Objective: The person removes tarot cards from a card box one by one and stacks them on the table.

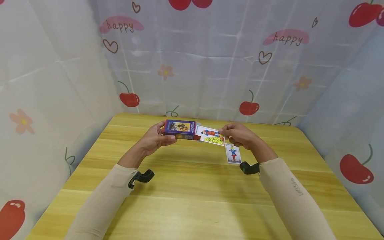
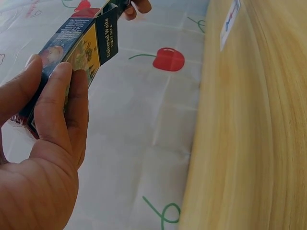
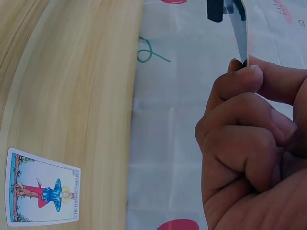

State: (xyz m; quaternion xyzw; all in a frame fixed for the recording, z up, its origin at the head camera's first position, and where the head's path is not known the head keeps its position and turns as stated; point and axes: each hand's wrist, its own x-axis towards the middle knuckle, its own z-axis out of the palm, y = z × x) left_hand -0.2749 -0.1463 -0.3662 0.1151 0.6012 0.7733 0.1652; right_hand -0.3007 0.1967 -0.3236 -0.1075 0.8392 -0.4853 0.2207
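In the head view my left hand (image 1: 152, 139) grips a dark blue tarot card box (image 1: 180, 128), held level above the table's far part with its open end to the right. The left wrist view shows thumb and fingers on either side of the box (image 2: 60, 50), lettered "Universal Waite Tarot Deck". Between thumb and index finger, my right hand (image 1: 240, 134) pinches the right end of a tarot card (image 1: 208, 135) with a figure over yellow discs. This card's left end meets the box opening; whether it reaches inside cannot be told. From the right wrist, the card (image 3: 247, 36) appears edge-on.
Another tarot card (image 1: 233, 154), a figure in blue and red, lies face up on the wooden table (image 1: 186, 200) below my right hand. A cloth backdrop (image 1: 192, 90) with cherries hangs behind the table's far edge. Black wrist devices (image 1: 144, 176) sit on both sleeves.
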